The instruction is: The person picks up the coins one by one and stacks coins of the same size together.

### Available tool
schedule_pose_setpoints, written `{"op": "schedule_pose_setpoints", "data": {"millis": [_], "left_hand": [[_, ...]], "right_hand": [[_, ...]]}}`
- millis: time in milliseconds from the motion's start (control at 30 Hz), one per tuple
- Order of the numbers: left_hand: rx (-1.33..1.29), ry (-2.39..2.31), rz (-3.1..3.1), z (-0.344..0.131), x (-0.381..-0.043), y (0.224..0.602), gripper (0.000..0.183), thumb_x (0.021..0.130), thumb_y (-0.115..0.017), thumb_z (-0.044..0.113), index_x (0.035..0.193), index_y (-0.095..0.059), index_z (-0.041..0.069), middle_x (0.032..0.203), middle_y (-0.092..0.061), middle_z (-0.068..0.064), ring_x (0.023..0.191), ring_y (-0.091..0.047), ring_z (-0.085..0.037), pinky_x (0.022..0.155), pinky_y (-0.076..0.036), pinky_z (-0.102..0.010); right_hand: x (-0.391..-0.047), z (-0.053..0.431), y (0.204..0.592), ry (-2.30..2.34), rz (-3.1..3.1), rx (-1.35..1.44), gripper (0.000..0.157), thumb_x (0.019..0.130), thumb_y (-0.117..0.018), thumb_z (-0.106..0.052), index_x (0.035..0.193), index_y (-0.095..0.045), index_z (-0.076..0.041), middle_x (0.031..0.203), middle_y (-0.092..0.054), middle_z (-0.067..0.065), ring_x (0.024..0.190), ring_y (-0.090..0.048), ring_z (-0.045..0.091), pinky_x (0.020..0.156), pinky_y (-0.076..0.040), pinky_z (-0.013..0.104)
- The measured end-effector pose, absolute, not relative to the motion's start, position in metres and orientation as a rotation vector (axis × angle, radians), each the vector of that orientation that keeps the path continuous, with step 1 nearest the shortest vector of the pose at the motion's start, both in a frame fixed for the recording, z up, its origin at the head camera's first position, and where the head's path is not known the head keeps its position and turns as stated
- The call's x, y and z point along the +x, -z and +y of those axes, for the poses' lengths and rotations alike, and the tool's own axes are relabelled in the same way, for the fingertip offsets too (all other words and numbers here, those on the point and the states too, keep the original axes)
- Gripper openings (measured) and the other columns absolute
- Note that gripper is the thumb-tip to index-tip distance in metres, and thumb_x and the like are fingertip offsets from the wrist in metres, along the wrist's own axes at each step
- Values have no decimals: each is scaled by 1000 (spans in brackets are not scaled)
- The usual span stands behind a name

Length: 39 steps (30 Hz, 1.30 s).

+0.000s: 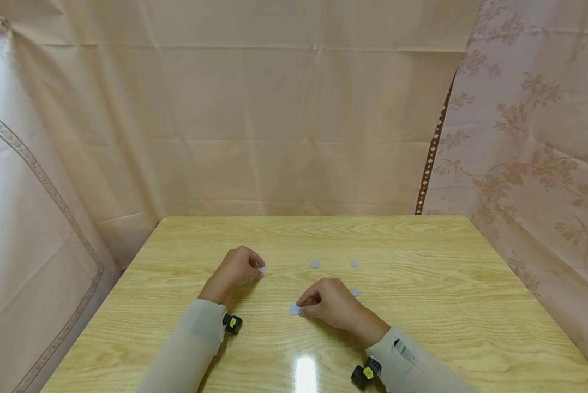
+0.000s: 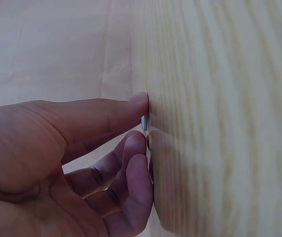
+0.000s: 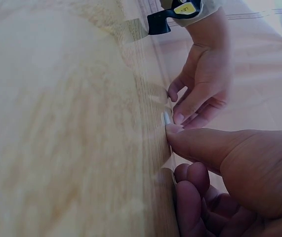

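My left hand (image 1: pixel 241 267) is low over the table, left of centre. Its thumb and forefinger pinch a small pale round disc (image 1: pixel 262 269), which appears edge-on as a thin disc (image 2: pixel 144 122) in the left wrist view. Nearer the front, my right hand (image 1: pixel 335 305) holds another pale disc (image 1: pixel 294 309) between thumb and fingertips, right at the tabletop. In the right wrist view, this disc (image 3: pixel 167 118) shows as a thin edge beyond the thumb. Behind the right hand lies a third disc (image 1: pixel 355 292), partly covered by it.
Two more pale discs, a middle one (image 1: pixel 315 264) and one to its right (image 1: pixel 354 263), lie flat farther back. The wood-grain table (image 1: pixel 421 327) ends at a beige curtain (image 1: pixel 274 136); patterned cloth (image 1: pixel 534 136) hangs along the right side.
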<state>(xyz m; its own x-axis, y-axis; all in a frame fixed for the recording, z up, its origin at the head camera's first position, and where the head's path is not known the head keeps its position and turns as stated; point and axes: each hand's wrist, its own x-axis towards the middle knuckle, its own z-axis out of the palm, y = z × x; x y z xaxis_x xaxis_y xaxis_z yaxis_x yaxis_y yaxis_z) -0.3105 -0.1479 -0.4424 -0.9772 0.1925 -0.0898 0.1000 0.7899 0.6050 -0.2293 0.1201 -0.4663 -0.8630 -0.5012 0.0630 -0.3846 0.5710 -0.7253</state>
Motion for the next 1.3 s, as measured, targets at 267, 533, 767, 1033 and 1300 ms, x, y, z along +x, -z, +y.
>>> {"op": "schedule_pose_setpoints", "data": {"millis": [267, 533, 767, 1033, 1300], "left_hand": [[232, -949, 2831, -147, -309, 443, 13, 83, -86, 8, 93, -78, 8, 89, -68, -2, 83, -60, -17, 73, -51, -31], [247, -958, 2835, -147, -310, 443, 14, 82, -86, 6, 88, -74, 9, 87, -67, -3, 82, -60, -18, 73, -51, -31], [298, -920, 2876, -145, -308, 441, 16, 80, -87, 5, 87, -74, 10, 84, -67, -1, 80, -60, -17, 73, -50, -32], [296, -866, 2889, -144, -306, 439, 15, 80, -87, 8, 85, -74, 13, 83, -66, 1, 79, -58, -17, 71, -48, -32], [345, -872, 2863, -143, -305, 437, 13, 81, -88, 12, 87, -77, 13, 82, -67, 1, 77, -58, -17, 67, -48, -30]], "right_hand": [[-229, 120, 466, 1160, 2649, -733, 7, 90, -82, -22, 96, -84, -20, 84, -74, -14, 69, -62, 3, 59, -51, 23], [-228, 120, 465, 1146, 2678, -745, 7, 89, -83, -22, 95, -84, -19, 80, -73, -12, 67, -59, 4, 58, -48, 23], [-229, 120, 465, 1139, 2678, -742, 7, 90, -83, -22, 96, -84, -19, 78, -72, -12, 67, -59, 4, 59, -49, 23], [-229, 120, 465, 1145, 2674, -744, 8, 90, -83, -23, 96, -84, -19, 79, -73, -12, 67, -59, 4, 59, -49, 22], [-229, 120, 464, 1145, 2670, -744, 8, 90, -83, -23, 96, -84, -18, 76, -72, -12, 65, -58, 5, 57, -47, 22]]}}
